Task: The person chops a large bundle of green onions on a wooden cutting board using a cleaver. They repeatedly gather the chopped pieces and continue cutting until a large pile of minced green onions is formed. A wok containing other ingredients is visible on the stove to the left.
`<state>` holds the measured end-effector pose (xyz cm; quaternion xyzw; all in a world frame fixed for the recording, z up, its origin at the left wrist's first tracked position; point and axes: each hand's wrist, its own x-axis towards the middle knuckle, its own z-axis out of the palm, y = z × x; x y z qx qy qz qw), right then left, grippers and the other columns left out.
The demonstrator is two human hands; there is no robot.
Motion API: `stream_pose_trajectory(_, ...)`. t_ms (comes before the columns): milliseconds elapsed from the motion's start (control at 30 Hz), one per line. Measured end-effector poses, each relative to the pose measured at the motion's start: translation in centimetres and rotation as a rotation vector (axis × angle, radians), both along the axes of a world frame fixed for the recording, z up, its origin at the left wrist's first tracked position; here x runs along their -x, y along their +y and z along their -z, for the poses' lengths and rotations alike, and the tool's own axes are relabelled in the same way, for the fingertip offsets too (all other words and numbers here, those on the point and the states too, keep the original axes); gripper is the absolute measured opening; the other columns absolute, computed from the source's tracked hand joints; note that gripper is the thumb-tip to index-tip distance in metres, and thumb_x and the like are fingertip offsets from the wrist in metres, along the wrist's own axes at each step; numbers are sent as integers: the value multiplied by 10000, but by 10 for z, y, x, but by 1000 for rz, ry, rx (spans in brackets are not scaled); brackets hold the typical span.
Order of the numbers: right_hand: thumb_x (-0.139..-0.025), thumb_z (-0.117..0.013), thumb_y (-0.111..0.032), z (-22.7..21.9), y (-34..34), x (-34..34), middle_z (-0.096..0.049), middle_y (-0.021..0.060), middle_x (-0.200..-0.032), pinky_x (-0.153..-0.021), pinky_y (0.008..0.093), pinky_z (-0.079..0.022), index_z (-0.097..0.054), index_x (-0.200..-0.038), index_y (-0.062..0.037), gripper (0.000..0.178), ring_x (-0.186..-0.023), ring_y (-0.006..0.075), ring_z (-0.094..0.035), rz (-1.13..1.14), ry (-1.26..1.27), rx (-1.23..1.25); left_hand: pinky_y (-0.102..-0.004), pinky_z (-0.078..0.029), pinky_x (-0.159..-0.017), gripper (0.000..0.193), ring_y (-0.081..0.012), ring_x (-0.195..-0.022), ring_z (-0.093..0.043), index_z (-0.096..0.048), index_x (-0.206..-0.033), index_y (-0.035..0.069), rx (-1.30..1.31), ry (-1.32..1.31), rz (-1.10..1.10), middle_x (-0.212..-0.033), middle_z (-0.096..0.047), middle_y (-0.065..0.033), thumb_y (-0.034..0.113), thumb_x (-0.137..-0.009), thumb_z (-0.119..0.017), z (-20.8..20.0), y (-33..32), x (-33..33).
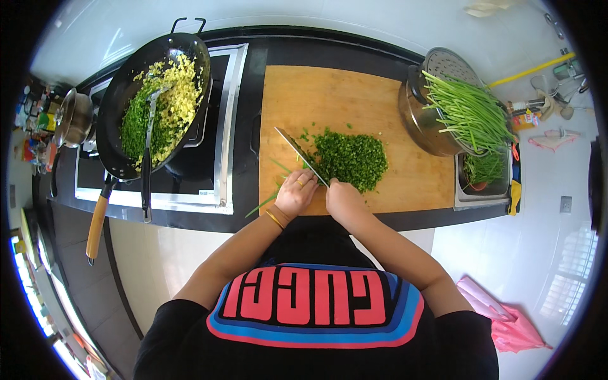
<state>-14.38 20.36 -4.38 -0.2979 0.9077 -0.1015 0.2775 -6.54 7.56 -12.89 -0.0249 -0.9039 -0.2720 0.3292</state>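
My right hand (345, 200) is closed around the handle of a kitchen knife (295, 147), whose blade points away and to the left on the wooden cutting board (316, 95). Just left of the blade, my left hand (296, 192) presses with bent fingers on a few green chives (261, 206); their long ends stick out to its left. A gold ring and bracelet are on that hand and wrist. Right of the blade lies a mound of finely chopped chives (352, 159), with small bits scattered around it. The knife's handle is hidden by my fingers.
On the left hob, a black wok (114, 120) holds yellow scrambled egg bits, chopped greens and a spatula (149, 136). Its wooden handle (96, 221) juts past the counter edge. A lidded saucepan (74, 117) stands farther left. Whole chives (468, 114) lie over a metal pot (415, 120) at right.
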Motion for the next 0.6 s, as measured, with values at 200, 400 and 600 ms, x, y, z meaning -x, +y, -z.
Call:
stream_pose_trajectory(200,-829,-518,-129,1,37,-1,-628,258,-760,-655,491,-502,-589,-819,30,174,-707,418,-625,-4,-57,-17,-368,-508,-769,192,-267,-879,-598,-636,-876,-12,-28,24,-7,-934,-612,-110,31,-695,-684,4,2,1)
stream_pose_trajectory(400,-849,-529,-169,25,3,18,-610,256,-698,-638,496,-494,-594,-740,29,235,-693,422,-616,11,-4,243,-368,-511,-747,185,-276,-858,-597,-637,-874,-14,-26,40,10,-922,-603,-116,26,-700,-689,-2,1,2)
stream_pose_trajectory(600,-857,-535,-203,-9,17,38,-610,257,-716,-668,481,-482,-588,-721,48,290,-709,420,-605,128,-178,189,-367,-511,-703,208,-297,-812,-606,-649,-872,8,-106,-12,-36,-920,-605,-115,25,-678,-721,-3,1,1)
